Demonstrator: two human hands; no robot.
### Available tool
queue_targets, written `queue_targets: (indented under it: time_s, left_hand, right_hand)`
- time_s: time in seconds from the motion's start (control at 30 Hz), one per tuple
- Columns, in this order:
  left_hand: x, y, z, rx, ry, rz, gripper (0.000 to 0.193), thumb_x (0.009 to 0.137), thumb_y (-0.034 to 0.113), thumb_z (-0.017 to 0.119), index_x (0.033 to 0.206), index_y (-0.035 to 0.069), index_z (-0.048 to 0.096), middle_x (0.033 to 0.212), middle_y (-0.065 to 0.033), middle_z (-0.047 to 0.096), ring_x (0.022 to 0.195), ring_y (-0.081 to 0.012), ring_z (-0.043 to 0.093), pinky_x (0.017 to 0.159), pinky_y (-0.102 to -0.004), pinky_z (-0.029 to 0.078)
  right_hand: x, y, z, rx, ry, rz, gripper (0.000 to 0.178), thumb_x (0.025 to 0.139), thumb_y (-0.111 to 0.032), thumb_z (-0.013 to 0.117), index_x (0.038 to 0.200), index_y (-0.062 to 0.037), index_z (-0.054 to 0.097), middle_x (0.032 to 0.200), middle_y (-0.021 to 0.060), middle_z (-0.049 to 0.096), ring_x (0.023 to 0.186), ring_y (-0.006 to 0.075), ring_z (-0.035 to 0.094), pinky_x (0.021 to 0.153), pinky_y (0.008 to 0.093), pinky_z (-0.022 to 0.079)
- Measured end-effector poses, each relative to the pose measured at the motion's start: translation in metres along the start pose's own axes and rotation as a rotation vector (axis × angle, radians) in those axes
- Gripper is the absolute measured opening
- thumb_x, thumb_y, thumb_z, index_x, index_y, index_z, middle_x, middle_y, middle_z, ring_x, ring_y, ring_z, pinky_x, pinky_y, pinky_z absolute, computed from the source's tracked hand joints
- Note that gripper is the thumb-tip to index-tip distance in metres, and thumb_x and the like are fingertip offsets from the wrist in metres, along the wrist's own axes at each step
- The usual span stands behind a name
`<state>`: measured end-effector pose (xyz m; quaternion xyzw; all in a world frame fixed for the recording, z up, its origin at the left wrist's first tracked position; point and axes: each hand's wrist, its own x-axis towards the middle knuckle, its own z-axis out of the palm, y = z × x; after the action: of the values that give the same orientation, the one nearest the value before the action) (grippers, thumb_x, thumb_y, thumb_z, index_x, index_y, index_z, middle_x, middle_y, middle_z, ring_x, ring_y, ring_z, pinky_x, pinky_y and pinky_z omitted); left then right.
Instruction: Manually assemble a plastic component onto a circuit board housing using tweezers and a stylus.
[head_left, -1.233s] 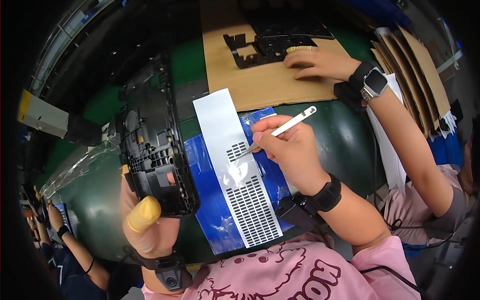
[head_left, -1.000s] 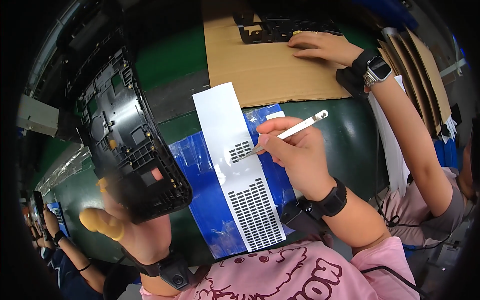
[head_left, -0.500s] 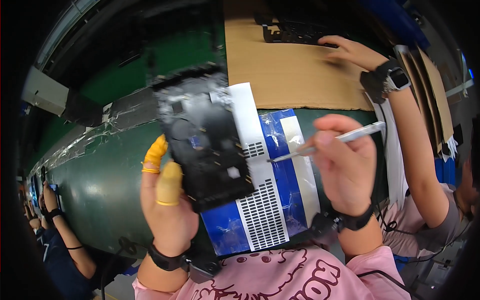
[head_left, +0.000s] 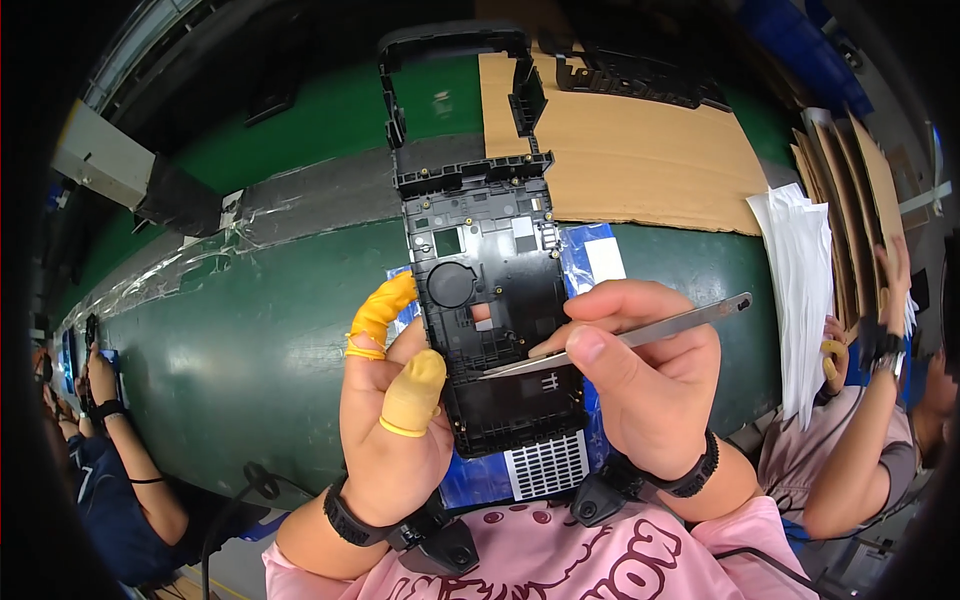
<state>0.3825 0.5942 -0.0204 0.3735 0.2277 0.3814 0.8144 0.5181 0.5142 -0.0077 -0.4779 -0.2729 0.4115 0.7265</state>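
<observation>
My left hand (head_left: 392, 435) grips the left edge of a black plastic housing (head_left: 510, 275); yellow finger cots cover its thumb and a finger. The housing has a flat, ribbed body with small brass inserts and cut-outs, and an open frame at its far end. In my right hand (head_left: 650, 395) is a pair of metal tweezers (head_left: 670, 325), pinched between thumb and fingers. Their tips reach over the lower part of the housing; whether they hold or touch anything is too small to tell. Beneath lies a white sheet of small black rectangular stickers (head_left: 548, 468) on a blue board (head_left: 470, 485).
Brown cardboard (head_left: 640, 165) covers the far table, with another black plastic part (head_left: 650, 75) on it. White sheets (head_left: 795, 290) and upright cardboard pieces (head_left: 860, 190) stand at right. A co-worker's arm (head_left: 870, 430) is there; another person's arm (head_left: 135, 450) is at left.
The housing has moved right and turned more upright, now over the blue board. My right hand has brought the tweezers left over it. The right co-worker's hand has left the far black part.
</observation>
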Motion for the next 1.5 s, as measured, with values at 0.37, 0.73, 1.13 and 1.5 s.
queue_targets:
  time_s: [0.37, 0.73, 1.13, 1.5]
  left_hand:
    - [0.000, -0.001, -0.002, 0.006, -0.004, 0.043, 0.048, 0.086, 0.009, 0.046, 0.127, 0.001, 0.022, 0.118, -0.0209, 0.047, 0.109, -0.0246, 0.048, 0.094, -0.0351, 0.037]
    - [0.001, 0.001, 0.001, -0.001, 0.028, 0.031, 0.049, 0.086, 0.009, 0.047, 0.127, 0.001, 0.022, 0.119, -0.0212, 0.046, 0.110, -0.0247, 0.047, 0.095, -0.0355, 0.036]
    - [0.000, 0.002, 0.014, 0.106, 0.127, 0.022, 0.056, 0.080, 0.021, 0.054, 0.124, -0.003, 0.028, 0.112, -0.0173, 0.051, 0.105, -0.0215, 0.050, 0.094, -0.0332, 0.036]
    - [0.001, -0.002, 0.016, 0.199, 0.163, 0.015, 0.064, 0.069, 0.003, 0.059, 0.125, -0.001, 0.028, 0.114, -0.0170, 0.048, 0.105, -0.0229, 0.049, 0.093, -0.0342, 0.037]
  right_hand:
    - [0.002, -0.001, 0.000, -0.023, 0.003, 0.036, 0.020, 0.079, 0.002, 0.059, 0.099, 0.0052, 0.056, 0.082, 0.0075, 0.061, 0.072, 0.0065, 0.056, 0.064, 0.0173, 0.044]
    - [0.006, -0.004, -0.001, 0.039, -0.003, 0.093, 0.020, 0.079, 0.002, 0.059, 0.099, 0.0064, 0.056, 0.084, 0.0092, 0.061, 0.075, 0.0090, 0.058, 0.067, 0.0192, 0.046]
    - [0.006, -0.002, -0.002, -0.005, 0.003, 0.055, 0.020, 0.079, 0.002, 0.059, 0.098, 0.0053, 0.057, 0.082, 0.0076, 0.061, 0.072, 0.0073, 0.057, 0.063, 0.0174, 0.045]
    - [0.008, 0.003, -0.006, -0.090, -0.025, 0.004, 0.018, 0.079, 0.003, 0.058, 0.097, 0.0039, 0.058, 0.083, 0.0069, 0.061, 0.071, 0.0059, 0.056, 0.062, 0.0174, 0.044]
